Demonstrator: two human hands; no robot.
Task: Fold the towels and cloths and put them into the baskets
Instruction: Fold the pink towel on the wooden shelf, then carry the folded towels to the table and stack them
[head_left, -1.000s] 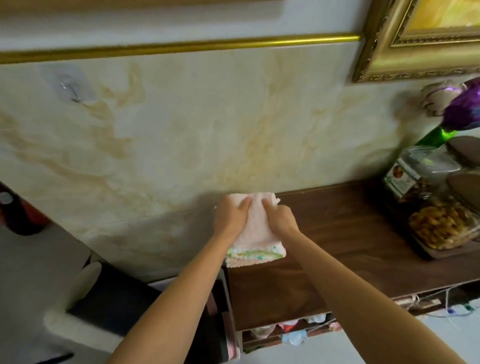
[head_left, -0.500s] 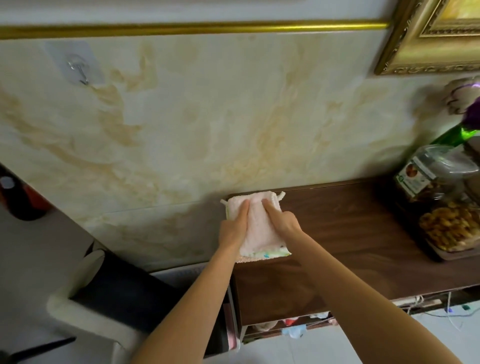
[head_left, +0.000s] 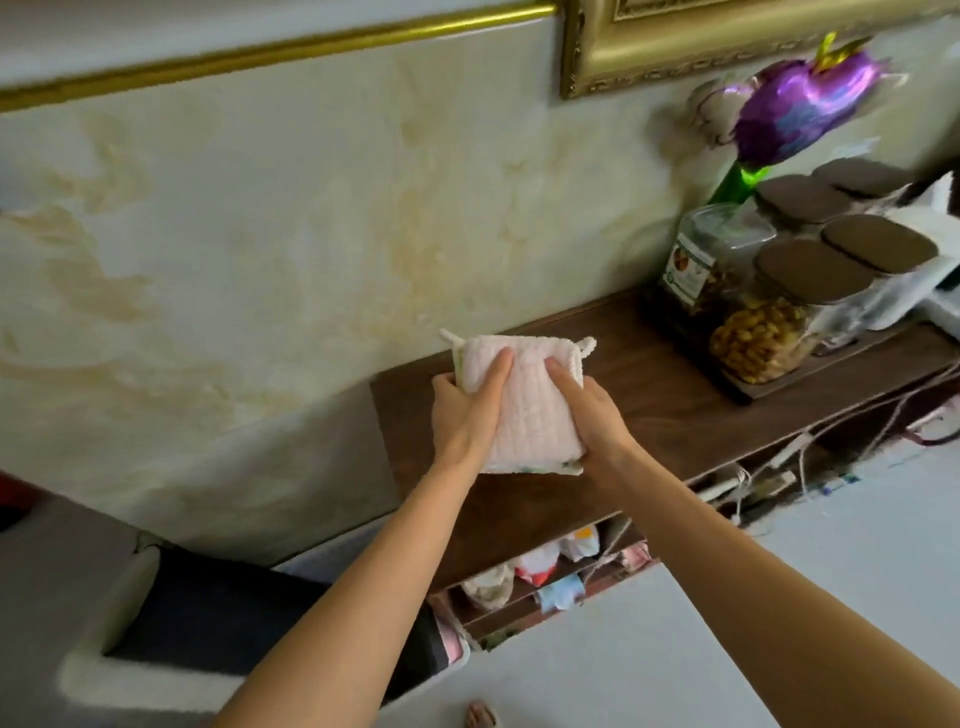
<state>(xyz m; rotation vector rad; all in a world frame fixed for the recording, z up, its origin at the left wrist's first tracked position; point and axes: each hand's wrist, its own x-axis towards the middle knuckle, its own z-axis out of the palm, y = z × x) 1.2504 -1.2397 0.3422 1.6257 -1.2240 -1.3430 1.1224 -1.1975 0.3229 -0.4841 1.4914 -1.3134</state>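
A pale pink, ribbed, folded cloth (head_left: 522, 410) with a thin printed edge along its near side lies at the left end of a dark brown wooden desk (head_left: 670, 415), close to the marbled cream wall (head_left: 270, 260). Two small white loops stick out at its far corners. The left hand (head_left: 465, 413) grips the cloth's left edge, thumb lying on top and the fingers (head_left: 441, 387) curled round the side. The right hand (head_left: 592, 421) holds the right edge the same way, thumb on top and the rest of its fingers wrapped under or beside the cloth, so both hands clasp the folded square between them.

Further right on the desk stand clear jars with dark brown lids (head_left: 810, 270), one filled with yellowish nuts (head_left: 753, 338), on a dark tray. Behind them rises a purple artificial flower (head_left: 800, 109) on a green stem, below a gilded picture frame (head_left: 675, 62). Under the desk a shelf (head_left: 545, 577) holds small colourful cloth items, and white cables (head_left: 753, 478) hang to the right. At lower left sits a white-rimmed basket with dark lining (head_left: 218, 618).
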